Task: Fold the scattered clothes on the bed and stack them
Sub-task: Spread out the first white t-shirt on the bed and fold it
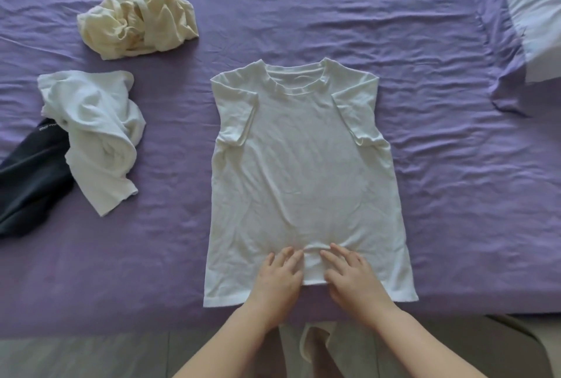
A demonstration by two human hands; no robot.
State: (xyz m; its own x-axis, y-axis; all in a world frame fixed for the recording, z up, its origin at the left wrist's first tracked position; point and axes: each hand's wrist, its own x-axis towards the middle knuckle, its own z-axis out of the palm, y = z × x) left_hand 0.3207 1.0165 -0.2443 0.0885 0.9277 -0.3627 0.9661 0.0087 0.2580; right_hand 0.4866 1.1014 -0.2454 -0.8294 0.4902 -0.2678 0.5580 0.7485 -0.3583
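Left hand [277,276]: lay flat on the lower front of the white T-shirt [300,171], fingers straight and spread, grasping nothing.
Right hand [349,274]: pressed flat just beside the left, fingers extended; a small ridge of cloth was bunched between the two sets of fingertips.
White T-shirt: spread face up in the middle of the bed [440,165], both sleeves folded inward, hem nearest the person.
White garment [94,134]: crumpled, well to the left, overlapping a dark garment [30,177].
Cream garment [139,19]: bunched farther back on the left.
Pillow [534,10]: at the far right corner.
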